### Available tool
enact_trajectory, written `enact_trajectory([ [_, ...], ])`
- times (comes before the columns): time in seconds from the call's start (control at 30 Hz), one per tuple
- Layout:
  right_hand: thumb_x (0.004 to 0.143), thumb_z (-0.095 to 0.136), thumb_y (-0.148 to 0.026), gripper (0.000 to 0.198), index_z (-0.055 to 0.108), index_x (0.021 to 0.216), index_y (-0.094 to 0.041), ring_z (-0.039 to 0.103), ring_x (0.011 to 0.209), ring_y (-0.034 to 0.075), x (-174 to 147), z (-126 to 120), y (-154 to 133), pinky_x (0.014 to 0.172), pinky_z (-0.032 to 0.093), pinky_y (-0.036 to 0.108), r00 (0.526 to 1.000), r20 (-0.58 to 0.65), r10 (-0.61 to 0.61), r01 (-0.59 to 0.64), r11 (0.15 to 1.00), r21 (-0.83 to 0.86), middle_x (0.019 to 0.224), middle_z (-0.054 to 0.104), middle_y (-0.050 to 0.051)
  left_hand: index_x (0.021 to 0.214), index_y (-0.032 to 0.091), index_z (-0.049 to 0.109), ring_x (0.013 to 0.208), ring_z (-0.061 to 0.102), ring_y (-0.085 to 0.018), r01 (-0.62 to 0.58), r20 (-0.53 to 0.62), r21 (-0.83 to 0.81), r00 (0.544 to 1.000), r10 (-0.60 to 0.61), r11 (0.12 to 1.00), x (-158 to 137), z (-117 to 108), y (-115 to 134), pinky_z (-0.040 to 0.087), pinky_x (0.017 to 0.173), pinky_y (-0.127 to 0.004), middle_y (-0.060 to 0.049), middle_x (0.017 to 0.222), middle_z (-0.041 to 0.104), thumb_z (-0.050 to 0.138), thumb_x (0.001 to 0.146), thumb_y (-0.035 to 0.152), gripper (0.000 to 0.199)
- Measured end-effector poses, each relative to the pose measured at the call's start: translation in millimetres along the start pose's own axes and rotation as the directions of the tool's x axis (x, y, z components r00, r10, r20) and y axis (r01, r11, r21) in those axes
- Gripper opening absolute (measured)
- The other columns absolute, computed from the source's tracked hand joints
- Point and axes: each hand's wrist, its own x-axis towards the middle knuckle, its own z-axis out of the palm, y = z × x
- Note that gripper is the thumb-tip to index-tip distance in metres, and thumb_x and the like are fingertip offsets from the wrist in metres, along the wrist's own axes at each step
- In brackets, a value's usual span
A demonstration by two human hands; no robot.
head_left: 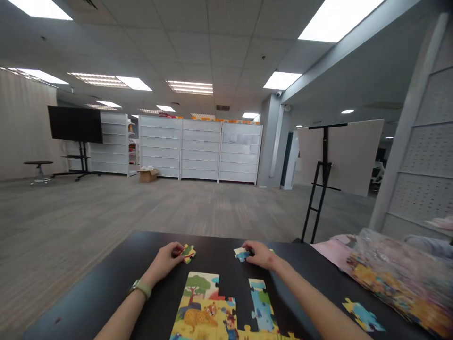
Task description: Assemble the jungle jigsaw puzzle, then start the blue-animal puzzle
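My left hand (167, 259), a watch with a pale green strap on its wrist, pinches a green and yellow puzzle piece (188, 253) with a red stripe near the table's far edge. To the right, my right hand (261, 255) has its fingers closed at the edge of a blue and cream puzzle piece (242, 254); its fingertips are partly hidden. Between my forearms lies a partly joined jigsaw puzzle (201, 314) showing a leopard and a tree. A joined blue strip (262, 307) forms its right side, with a dark gap between.
On the black table (106, 278), a loose blue and yellow piece (364, 315) lies right of my right forearm. A clear plastic bag (392, 278) with colourful contents covers the right side. Beyond the table stand a black easel (320, 189) and white shelves (200, 151).
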Motion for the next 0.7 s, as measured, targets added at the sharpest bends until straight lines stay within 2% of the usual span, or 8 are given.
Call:
enact_trajectory([
  [0.1, 0.061, 0.067, -0.015, 0.032, 0.072, 0.092, -0.021, 0.064, 0.082, 0.020, -6.6, 2.4, -8.8, 0.077, 0.046, 0.028, 1.000, -0.020, 0.013, -0.013, 1.000, 0.000, 0.085, 0.072, 0.000, 0.087, 0.021, 0.065, 0.087, 0.071, -0.025, 0.001, -0.001, -0.014, 1.000, -0.001, 1.000, 1.7, -0.3, -1.6, 0.053, 0.079, -0.032, -0.006, 0.091, 0.075, 0.067, 0.075, 0.035, 0.019],
  [0.2, 0.063, 0.069, -0.019, 0.035, 0.070, 0.098, -0.020, 0.062, 0.079, 0.019, -26.4, 6.9, -26.2, 0.073, 0.047, 0.028, 0.999, -0.049, 0.019, -0.018, 1.000, 0.012, 0.086, 0.069, 0.001, 0.086, 0.021, 0.065, 0.086, 0.071, -0.025, -0.002, -0.010, -0.025, 1.000, 0.002, 1.000, 2.7, -0.3, -1.5, 0.053, 0.080, -0.032, -0.006, 0.092, 0.075, 0.068, 0.074, 0.034, 0.018],
  [0.3, 0.068, 0.068, -0.022, 0.038, 0.069, 0.106, -0.022, 0.063, 0.084, 0.021, -54.9, 13.2, -47.2, 0.077, 0.049, 0.030, 0.997, -0.077, 0.005, -0.001, 0.999, 0.043, 0.093, 0.068, 0.004, 0.086, 0.021, 0.065, 0.085, 0.071, -0.024, 0.003, -0.013, -0.024, 1.000, -0.004, 1.000, 2.6, 0.0, -1.9, 0.053, 0.078, -0.031, -0.006, 0.092, 0.076, 0.068, 0.074, 0.034, 0.017],
  [0.4, 0.071, 0.067, -0.020, 0.033, 0.071, 0.103, -0.023, 0.064, 0.090, 0.022, -80.8, 16.2, -62.5, 0.084, 0.049, 0.032, 0.995, -0.097, -0.031, 0.037, 0.997, 0.068, 0.097, 0.068, 0.005, 0.087, 0.021, 0.067, 0.086, 0.071, -0.025, 0.012, -0.005, -0.015, 1.000, -0.012, 1.000, 1.5, 0.3, -2.9, 0.053, 0.078, -0.031, -0.006, 0.094, 0.076, 0.068, 0.076, 0.036, 0.019],
  [0.5, 0.072, 0.067, -0.020, 0.027, 0.073, 0.099, -0.022, 0.065, 0.092, 0.023, -94.1, 13.2, -67.3, 0.086, 0.049, 0.032, 0.994, -0.106, -0.016, 0.024, 0.997, 0.071, 0.099, 0.068, 0.006, 0.089, 0.021, 0.067, 0.088, 0.071, -0.026, 0.018, 0.002, -0.002, 1.000, -0.018, 1.000, 0.2, 0.5, -2.6, 0.053, 0.080, -0.033, -0.007, 0.096, 0.075, 0.067, 0.076, 0.039, 0.022],
  [0.6, 0.071, 0.073, -0.023, 0.023, 0.074, 0.094, -0.020, 0.065, 0.088, 0.021, -97.8, 8.8, -66.7, 0.081, 0.049, 0.030, 0.996, -0.092, 0.015, -0.008, 0.997, 0.073, 0.095, 0.068, 0.005, 0.088, 0.021, 0.067, 0.087, 0.071, -0.026, 0.017, 0.005, 0.014, 1.000, -0.017, 1.000, -0.4, 0.2, -0.8, 0.054, 0.080, -0.034, -0.006, 0.093, 0.076, 0.067, 0.075, 0.041, 0.024],
  [0.7, 0.070, 0.077, -0.027, 0.024, 0.072, 0.092, -0.020, 0.063, 0.087, 0.019, -100.3, 7.5, -67.0, 0.079, 0.047, 0.027, 0.997, -0.075, -0.002, 0.007, 0.998, 0.063, 0.094, 0.067, 0.002, 0.088, 0.021, 0.067, 0.087, 0.071, -0.026, 0.008, 0.019, 0.025, 1.000, -0.009, 1.000, -0.5, 0.0, 0.5, 0.053, 0.078, -0.033, -0.005, 0.092, 0.076, 0.066, 0.076, 0.043, 0.025],
])
